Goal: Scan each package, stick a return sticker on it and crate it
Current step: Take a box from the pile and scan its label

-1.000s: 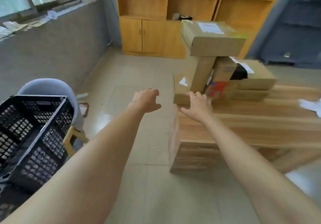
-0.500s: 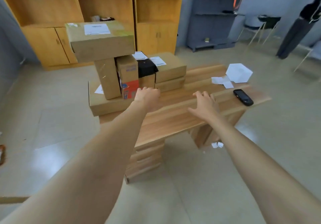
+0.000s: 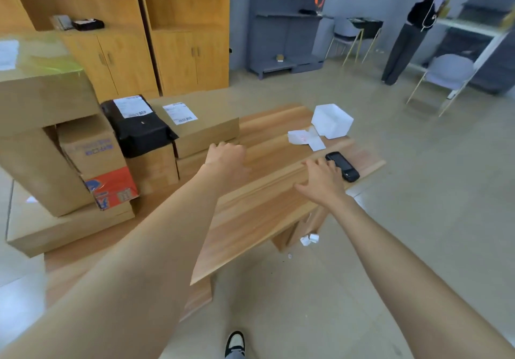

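The left hand point(image 3: 227, 161) hovers over the pale wooden bench point(image 3: 250, 219), its grip loose and holding nothing, just in front of the flat brown cardboard packages point(image 3: 206, 130). The right hand point(image 3: 323, 183) has its grip spread wide, fingertips at the near end of the black handheld scanner point(image 3: 344, 167); whether they touch is unclear. White sticker slips point(image 3: 305, 138) and a white open box point(image 3: 331, 120) lie beyond. A black bagged parcel point(image 3: 139, 133) and stacked brown cartons point(image 3: 28, 99) crowd the bench's left side.
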Demonstrator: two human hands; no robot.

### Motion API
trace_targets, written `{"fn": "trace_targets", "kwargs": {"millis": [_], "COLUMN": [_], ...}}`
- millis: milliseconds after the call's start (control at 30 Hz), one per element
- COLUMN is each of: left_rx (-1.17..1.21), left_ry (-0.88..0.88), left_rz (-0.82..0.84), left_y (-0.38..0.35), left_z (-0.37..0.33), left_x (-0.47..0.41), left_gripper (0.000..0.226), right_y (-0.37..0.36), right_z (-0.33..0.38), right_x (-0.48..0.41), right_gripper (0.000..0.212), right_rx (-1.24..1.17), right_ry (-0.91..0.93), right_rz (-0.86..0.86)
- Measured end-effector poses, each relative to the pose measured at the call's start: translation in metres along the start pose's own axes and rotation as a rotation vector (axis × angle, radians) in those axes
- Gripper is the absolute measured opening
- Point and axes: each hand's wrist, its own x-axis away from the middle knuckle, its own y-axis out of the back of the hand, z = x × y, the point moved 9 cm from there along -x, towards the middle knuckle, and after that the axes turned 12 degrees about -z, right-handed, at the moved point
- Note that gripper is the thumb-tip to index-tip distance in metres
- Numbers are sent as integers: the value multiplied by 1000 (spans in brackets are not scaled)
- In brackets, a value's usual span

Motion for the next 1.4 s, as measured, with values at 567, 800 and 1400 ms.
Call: {"fn": "trace_targets", "kwargs": {"millis": [567, 800, 1400], "left_rx": [-97, -138, -101], "left_ry": [309, 672, 872], "left_rz": [-29, -74, -47], "left_y": [-9, -4, -50], "left_z": [49, 89, 149], "left_x": [-171, -149, -140], "left_gripper": [51, 49, 55], "right_y": [-28, -37, -104], "right_z": [12, 58, 142], "right_x": [-240, -293, -332], "right_gripper": [57, 60, 61], "right_rx": [-84, -157, -137], "right_ry": [283, 610, 793], "right_rz": [-41, -32, 97]}}
